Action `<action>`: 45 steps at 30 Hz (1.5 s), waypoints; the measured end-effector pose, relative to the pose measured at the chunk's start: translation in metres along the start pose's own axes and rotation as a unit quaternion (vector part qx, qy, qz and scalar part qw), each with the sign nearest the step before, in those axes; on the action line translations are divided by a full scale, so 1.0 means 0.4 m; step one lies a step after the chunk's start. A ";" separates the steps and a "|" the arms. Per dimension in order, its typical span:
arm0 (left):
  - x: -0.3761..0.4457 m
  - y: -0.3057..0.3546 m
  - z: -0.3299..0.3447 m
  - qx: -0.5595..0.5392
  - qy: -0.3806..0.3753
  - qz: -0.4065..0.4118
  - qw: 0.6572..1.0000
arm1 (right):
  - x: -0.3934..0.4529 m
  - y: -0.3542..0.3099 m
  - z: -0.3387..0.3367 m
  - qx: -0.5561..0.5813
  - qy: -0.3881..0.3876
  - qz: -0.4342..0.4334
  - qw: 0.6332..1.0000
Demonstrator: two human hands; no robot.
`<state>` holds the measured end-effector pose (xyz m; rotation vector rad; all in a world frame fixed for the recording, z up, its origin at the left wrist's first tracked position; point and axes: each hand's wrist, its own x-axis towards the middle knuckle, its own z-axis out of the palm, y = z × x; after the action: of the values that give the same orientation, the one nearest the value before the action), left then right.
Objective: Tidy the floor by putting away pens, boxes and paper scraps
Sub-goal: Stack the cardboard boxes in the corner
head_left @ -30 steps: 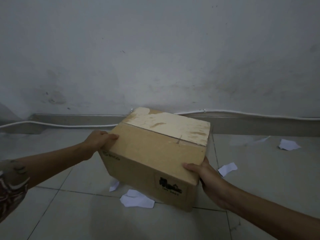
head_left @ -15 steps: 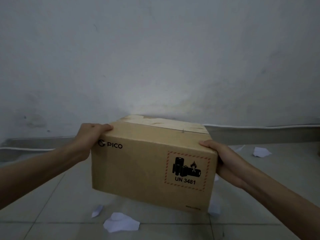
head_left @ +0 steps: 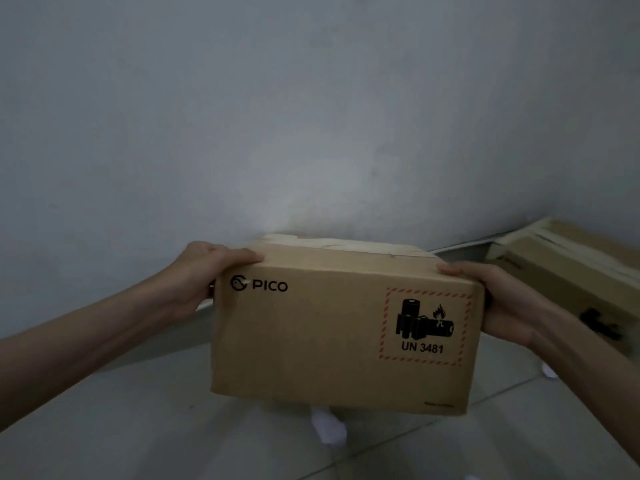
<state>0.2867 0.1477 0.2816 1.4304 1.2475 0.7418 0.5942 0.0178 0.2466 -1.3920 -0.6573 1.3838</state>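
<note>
A brown cardboard box [head_left: 311, 341] marked PICO, with a battery warning label reading UN 3481, hangs in the air in front of me, above the tiled floor. My left hand [head_left: 204, 271] grips its left side, fingers over the top edge. My right hand [head_left: 502, 299] grips its right side the same way. The box's top flaps are shut. A white paper scrap [head_left: 329, 427] lies on the floor below the box, and another scrap [head_left: 549, 372] peeks out under my right forearm.
A larger cardboard box [head_left: 568, 271] lies on the floor at the right, against the grey wall [head_left: 311, 116]. A skirting with a white cable [head_left: 460, 245] runs along the wall's foot. Grey floor tiles [head_left: 138, 427] stretch to the lower left.
The box has been lifted higher and swung to the right with both hands on it. My view turned right, bringing the larger box into sight; several scraps left the frame.
</note>
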 end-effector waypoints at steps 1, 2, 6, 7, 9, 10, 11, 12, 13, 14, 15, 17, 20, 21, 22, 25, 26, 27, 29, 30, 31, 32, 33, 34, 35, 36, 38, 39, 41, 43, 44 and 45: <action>0.007 0.020 0.033 -0.001 -0.024 0.010 1.000 | -0.023 -0.013 -0.029 0.001 0.011 -0.014 1.000; 0.015 0.038 0.064 -0.001 -0.045 0.017 0.999 | -0.042 -0.025 -0.056 0.003 0.026 -0.029 0.999; 0.045 0.107 0.193 -0.005 -0.117 0.047 0.992 | -0.112 -0.078 -0.162 0.013 0.066 -0.070 0.995; 0.054 0.125 0.227 -0.004 -0.134 0.056 0.989 | -0.129 -0.090 -0.191 0.003 0.075 -0.078 0.994; 0.070 0.158 0.292 -0.005 -0.157 0.079 0.984 | -0.156 -0.103 -0.247 -0.026 0.094 -0.097 0.990; 0.079 0.172 0.318 -0.008 -0.165 0.091 0.982 | -0.166 -0.108 -0.270 -0.036 0.098 -0.105 0.989; 0.089 0.190 0.354 -0.010 -0.179 0.101 0.979 | -0.181 -0.115 -0.298 -0.038 0.107 -0.114 0.987; 0.103 0.204 0.387 -0.010 -0.191 0.109 0.976 | -0.195 -0.121 -0.323 -0.036 0.115 -0.123 0.985; 0.113 0.218 0.418 -0.011 -0.196 0.118 0.973 | -0.204 -0.125 -0.341 -0.033 0.121 -0.134 0.983; 0.124 0.231 0.449 -0.012 -0.204 0.127 0.971 | -0.213 -0.128 -0.363 -0.028 0.127 -0.146 0.981; 0.134 0.244 0.482 -0.013 -0.214 0.135 0.967 | -0.221 -0.128 -0.385 -0.026 0.133 -0.157 0.978; 0.155 0.270 0.553 -0.014 -0.236 0.154 0.959 | -0.237 -0.124 -0.438 -0.026 0.156 -0.178 0.971; 0.191 0.304 0.654 -0.021 -0.260 0.176 0.949 | -0.252 -0.113 -0.503 -0.019 0.188 -0.203 0.961; 0.201 0.313 0.682 -0.023 -0.266 0.184 0.946 | -0.252 -0.107 -0.520 -0.015 0.195 -0.208 0.958; 0.213 0.321 0.719 -0.025 -0.277 0.190 0.942 | -0.254 -0.102 -0.541 -0.012 0.202 -0.214 0.956; 0.248 0.323 0.814 -0.029 -0.302 0.201 0.931 | -0.245 -0.088 -0.593 -0.004 0.225 -0.232 0.946; 0.261 0.317 0.850 -0.025 -0.315 0.201 0.927 | -0.241 -0.079 -0.616 -0.002 0.236 -0.236 0.942; 0.276 0.307 0.884 -0.019 -0.326 0.201 0.924 | -0.236 -0.068 -0.639 -0.002 0.249 -0.242 0.938; 0.312 0.284 0.951 -0.008 -0.338 0.203 0.919 | -0.220 -0.046 -0.681 -0.016 0.272 -0.240 0.932; 0.328 0.270 0.977 -0.004 -0.341 0.203 0.918 | -0.213 -0.035 -0.696 -0.022 0.280 -0.235 0.931; 0.345 0.258 1.004 0.000 -0.342 0.203 0.918 | -0.204 -0.025 -0.715 -0.026 0.286 -0.230 0.930; 0.360 0.249 1.028 0.003 -0.343 0.204 0.917 | -0.195 -0.017 -0.733 -0.026 0.297 -0.228 0.927; 0.372 0.241 1.047 0.006 -0.342 0.207 0.917 | -0.185 -0.012 -0.748 -0.024 0.309 -0.226 0.924; 0.384 0.236 1.065 0.007 -0.342 0.209 0.916 | -0.175 -0.008 -0.764 -0.020 0.321 -0.227 0.919; 0.391 0.236 1.080 0.008 -0.341 0.211 0.916 | -0.166 -0.006 -0.779 -0.016 0.334 -0.229 0.914; 0.400 0.239 1.097 0.012 -0.338 0.217 0.916 | -0.155 -0.006 -0.796 -0.011 0.348 -0.232 0.908; 0.414 0.254 1.133 0.028 -0.318 0.239 0.917 | -0.131 -0.012 -0.818 -0.001 0.373 -0.244 0.895; 0.418 0.262 1.150 0.039 -0.293 0.252 0.921 | -0.117 -0.015 -0.826 0.002 0.381 -0.252 0.890; 0.431 0.271 1.182 0.054 -0.238 0.273 0.931 | -0.087 -0.022 -0.837 0.000 0.394 -0.263 0.881; 0.444 0.275 1.210 0.063 -0.214 0.282 0.933 | -0.060 -0.031 -0.846 0.005 0.393 -0.271 0.879; 0.451 0.274 1.221 0.063 -0.215 0.289 0.931 | -0.051 -0.036 -0.850 0.010 0.393 -0.274 0.878; 0.456 0.273 1.229 0.063 -0.221 0.295 0.927 | -0.045 -0.041 -0.855 0.012 0.395 -0.276 0.876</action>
<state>0.8185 0.1817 0.2262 1.9829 0.5167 0.6786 0.9179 -0.0874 0.2059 -1.4411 -0.4201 0.3049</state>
